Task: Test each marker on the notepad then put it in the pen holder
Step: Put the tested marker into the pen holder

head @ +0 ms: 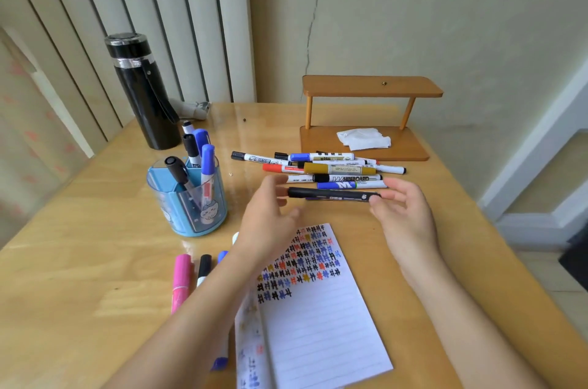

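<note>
Currently black marker (331, 194) horizontal above table (79, 261), between marker pile (331, 167) and notepad (318, 325). Right hand (404, 213) pinches its right end. Left hand (267, 216) fingertips at left end, grip unclear, blurred. Blue pen holder (191, 223) left of hands, markers upright inside.

Open lane on bare table (79, 261) left of pen holder (191, 213). Holder mouth crowded by upright markers (203, 162); black flask (143, 92) just behind blocks far side. Gap between holder and loose marker pile (334, 167) passable. Wooden shelf (366, 140) closes back right. Notepad (318, 318) covers near centre, pink marker (182, 277) near its left edge. Black marker (331, 194), pinched by right hand (404, 213), left hand (270, 216) at other end, bars pile's near side.
</note>
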